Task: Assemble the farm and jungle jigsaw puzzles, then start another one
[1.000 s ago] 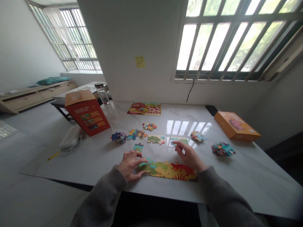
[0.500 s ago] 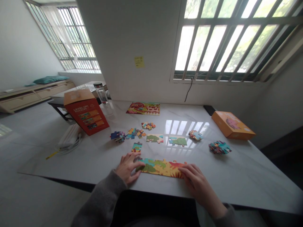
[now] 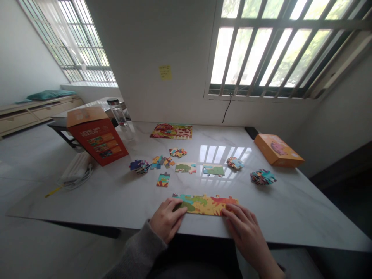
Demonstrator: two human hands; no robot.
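Note:
A joined strip of jigsaw pieces (image 3: 203, 205), with green and red animals on yellow, lies flat near the table's front edge. My left hand (image 3: 168, 217) grips its left end, fingertips on top and thumb along the near edge. At the opposite end, my right hand (image 3: 242, 221) holds the strip with bent fingers, covering its lower corner. Just beyond my left hand lies a single jigsaw piece (image 3: 163, 180), touched by neither hand. Two flat puzzle sections, a left green one (image 3: 185, 167) and a right green one (image 3: 213, 170), lie farther back.
Loose piece piles sit left (image 3: 139, 166), centre (image 3: 178, 152) and right (image 3: 263, 177). A red puzzle box (image 3: 99, 135), glass bottle (image 3: 118, 112) and white cables (image 3: 76, 172) stand or lie left. An orange box (image 3: 279, 150) is at right; a farm picture (image 3: 171, 131) lies behind.
My left hand has moved right and nearer, away from the single jigsaw piece. The strip has slid a little to the right with both hands on it. The camera view has shifted slightly.

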